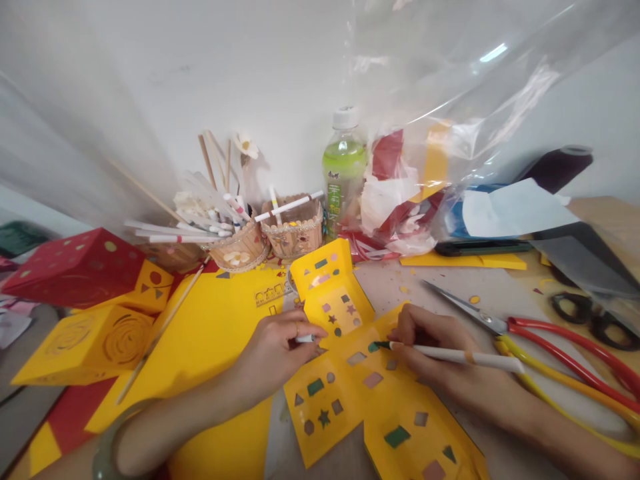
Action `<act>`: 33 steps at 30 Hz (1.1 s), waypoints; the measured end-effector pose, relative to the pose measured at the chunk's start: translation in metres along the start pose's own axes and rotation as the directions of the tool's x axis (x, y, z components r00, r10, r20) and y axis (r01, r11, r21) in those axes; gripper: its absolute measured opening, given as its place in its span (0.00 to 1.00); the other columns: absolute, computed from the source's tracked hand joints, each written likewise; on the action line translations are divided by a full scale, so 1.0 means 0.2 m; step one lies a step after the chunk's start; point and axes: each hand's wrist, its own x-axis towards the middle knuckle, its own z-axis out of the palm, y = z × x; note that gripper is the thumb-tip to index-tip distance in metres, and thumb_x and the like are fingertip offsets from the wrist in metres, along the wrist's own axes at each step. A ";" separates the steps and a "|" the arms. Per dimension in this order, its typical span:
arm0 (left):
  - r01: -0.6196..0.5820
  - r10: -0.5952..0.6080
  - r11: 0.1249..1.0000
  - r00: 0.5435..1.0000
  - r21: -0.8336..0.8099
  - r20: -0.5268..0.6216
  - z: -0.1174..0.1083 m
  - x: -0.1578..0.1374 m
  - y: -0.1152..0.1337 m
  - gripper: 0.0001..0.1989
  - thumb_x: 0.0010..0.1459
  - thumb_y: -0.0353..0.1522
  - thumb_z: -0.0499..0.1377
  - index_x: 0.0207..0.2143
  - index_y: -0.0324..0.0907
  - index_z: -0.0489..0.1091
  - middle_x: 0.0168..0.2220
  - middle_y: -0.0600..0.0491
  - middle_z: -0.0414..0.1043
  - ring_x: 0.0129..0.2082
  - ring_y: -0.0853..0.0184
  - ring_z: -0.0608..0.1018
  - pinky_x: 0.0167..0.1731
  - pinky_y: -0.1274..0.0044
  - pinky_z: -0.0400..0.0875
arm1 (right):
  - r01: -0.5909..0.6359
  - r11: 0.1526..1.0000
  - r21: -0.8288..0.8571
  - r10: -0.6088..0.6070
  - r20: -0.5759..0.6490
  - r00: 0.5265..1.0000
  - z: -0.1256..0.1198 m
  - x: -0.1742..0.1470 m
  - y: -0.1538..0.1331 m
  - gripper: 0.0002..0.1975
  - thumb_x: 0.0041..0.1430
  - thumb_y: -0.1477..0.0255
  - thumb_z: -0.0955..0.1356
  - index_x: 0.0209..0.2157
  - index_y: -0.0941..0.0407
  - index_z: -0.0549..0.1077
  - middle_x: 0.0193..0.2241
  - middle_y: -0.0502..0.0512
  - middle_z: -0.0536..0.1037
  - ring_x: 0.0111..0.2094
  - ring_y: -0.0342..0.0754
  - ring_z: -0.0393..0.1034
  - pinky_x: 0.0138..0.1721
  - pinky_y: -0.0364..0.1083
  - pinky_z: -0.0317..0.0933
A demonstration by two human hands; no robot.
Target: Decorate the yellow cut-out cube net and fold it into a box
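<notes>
My right hand [433,350] grips a white marker [475,359], and its dark green tip rests on a green-coloured shape of a yellow folded card [350,363]. The card lies opened out, with cut-out circles, stars, triangles and four-sided shapes, some green and some pinkish. My left hand [275,350] is closed with a small white piece [306,339] between thumb and fingers; it looks like a marker cap, but most of it is hidden. This hand rests on the card's left part. A bangle is round the left wrist.
Red-and-yellow handled scissors [500,327] lie to the right. Behind stand pen baskets [293,230], a green drink bottle [345,167] and a clear plastic bag [430,173] of scraps. On the left are a red paper box [83,267], a yellow one [90,343] and yellow sheets [200,340].
</notes>
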 end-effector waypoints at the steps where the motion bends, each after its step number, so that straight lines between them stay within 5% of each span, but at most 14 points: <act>1: 0.000 0.000 1.000 1.000 0.002 0.000 0.00 0.00 0.00 0.10 0.50 0.24 0.55 0.30 0.41 0.76 0.28 0.53 0.74 0.27 0.71 0.75 0.25 0.81 0.70 | 0.002 1.000 -0.004 -0.002 -0.005 1.000 0.00 0.00 0.00 0.10 0.53 0.73 0.62 0.21 0.55 0.56 0.19 0.46 0.61 0.21 0.41 0.54 0.21 0.41 0.48; 25: -0.028 0.029 1.000 0.999 0.004 -0.031 0.00 0.00 0.00 0.10 0.49 0.23 0.56 0.29 0.41 0.76 0.27 0.53 0.74 0.26 0.71 0.74 0.25 0.82 0.70 | 0.005 0.997 0.083 -0.004 -0.018 1.000 -0.01 0.00 0.02 0.11 0.52 0.76 0.62 0.21 0.54 0.55 0.19 0.45 0.59 0.23 0.42 0.54 0.25 0.43 0.51; 29: -0.063 0.058 0.997 0.992 -0.046 -0.110 0.00 -0.01 0.01 0.10 0.51 0.23 0.55 0.31 0.41 0.76 0.28 0.52 0.73 0.28 0.71 0.75 0.25 0.83 0.71 | 0.050 0.963 0.264 0.018 -0.250 0.968 -0.03 0.00 0.03 0.11 0.54 0.72 0.65 0.22 0.54 0.58 0.20 0.45 0.60 0.22 0.42 0.55 0.22 0.41 0.49; 33: -0.141 0.112 0.984 0.964 -0.106 -0.242 -0.01 -0.02 0.03 0.10 0.52 0.23 0.56 0.32 0.42 0.75 0.29 0.53 0.71 0.29 0.73 0.74 0.27 0.84 0.74 | 0.251 0.867 0.431 0.017 -0.529 0.849 -0.06 0.02 0.04 0.07 0.55 0.69 0.67 0.26 0.53 0.65 0.20 0.45 0.65 0.23 0.41 0.59 0.26 0.41 0.56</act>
